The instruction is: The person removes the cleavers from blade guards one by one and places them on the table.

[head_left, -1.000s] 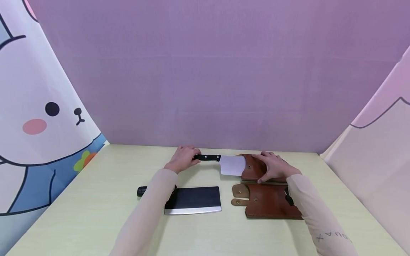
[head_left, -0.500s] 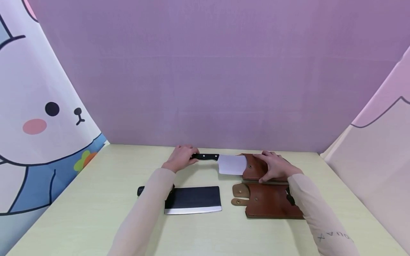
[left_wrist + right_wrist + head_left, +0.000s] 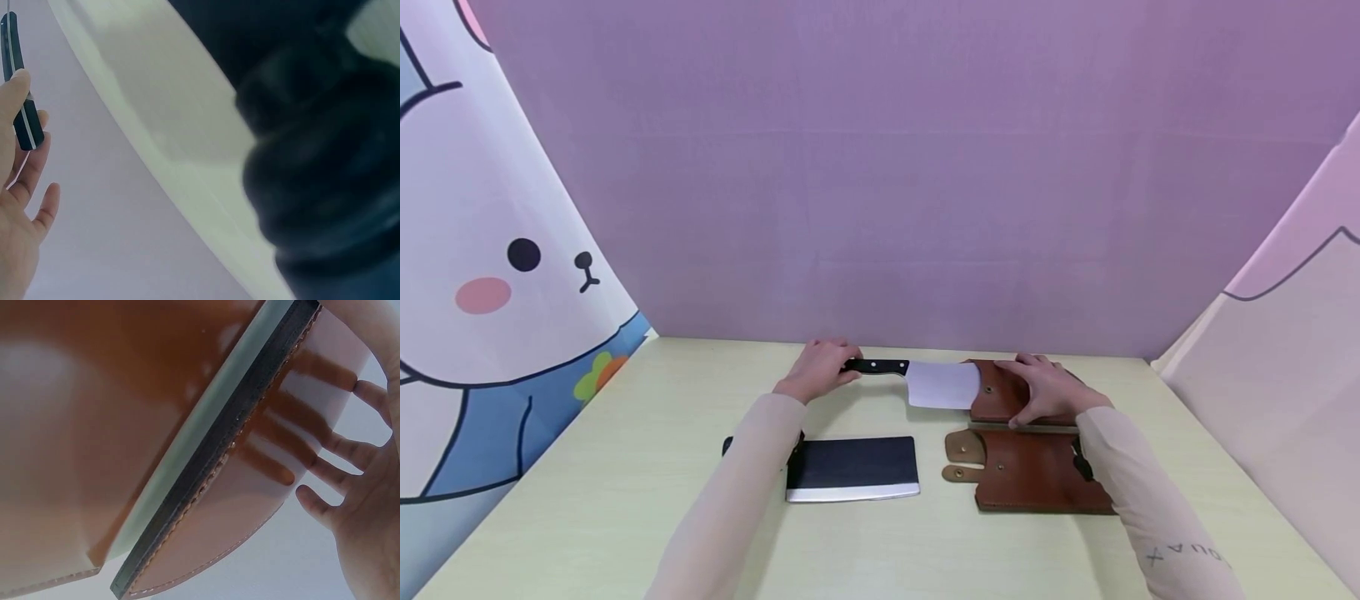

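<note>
A cleaver with a steel blade (image 3: 943,385) and a black riveted handle (image 3: 883,367) lies half inside a brown leather sheath (image 3: 996,393) near the table's back edge. My left hand (image 3: 817,369) grips the handle's end; in the left wrist view, its thumb and fingers pinch the handle (image 3: 28,125). Across the sheath spreads my right hand (image 3: 1048,390), thumb at the near edge and fingers toward the far edge. In the right wrist view, the fingertips meet the glossy leather (image 3: 212,531). The blade's front part is hidden inside the sheath.
A wider dark-bladed cleaver (image 3: 853,467) lies nearer, its handle mostly hidden under my left sleeve (image 3: 737,492). Right of it lies a second brown sheath (image 3: 1037,479) with snap straps, partly under my right sleeve (image 3: 1138,500). A purple backdrop (image 3: 880,208) rises behind the table.
The left hand and cleaver have slid a little left, while the right hand and sheath have shifted slightly right. More blade shows outside the sheath's mouth.
</note>
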